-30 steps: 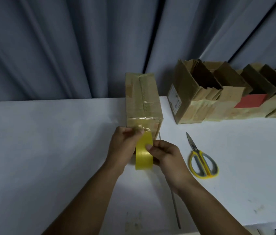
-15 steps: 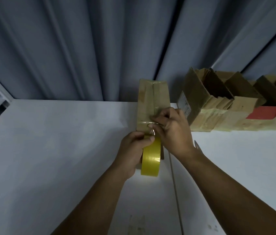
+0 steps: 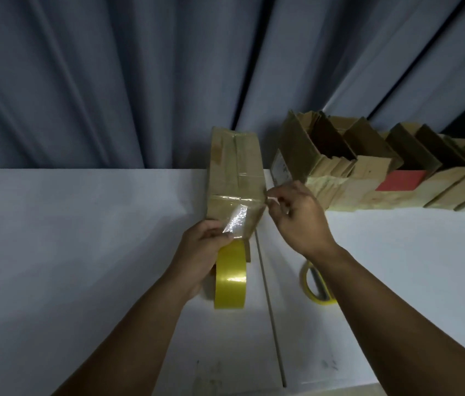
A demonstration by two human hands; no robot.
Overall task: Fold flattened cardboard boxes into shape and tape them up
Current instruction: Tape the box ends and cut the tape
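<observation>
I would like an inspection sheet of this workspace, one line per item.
Surface: white table, seam down the middle.
Job's things: cardboard box, centre; tape strip across its near face; yellow tape roll below.
Clutter: scissors partly behind right forearm; row of open boxes, back right.
Hands: left hand grips tape roll; right hand pinches tape strip at box's right edge.
Cables: nothing seen.
Surroundings: grey curtain.

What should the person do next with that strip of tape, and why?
Probably press the tape end down onto the box. The right hand pinches it at the box's near right corner, while the left hand holds the yellow tape roll, and the strip between them looks crinkled, not yet stuck flat.
</observation>
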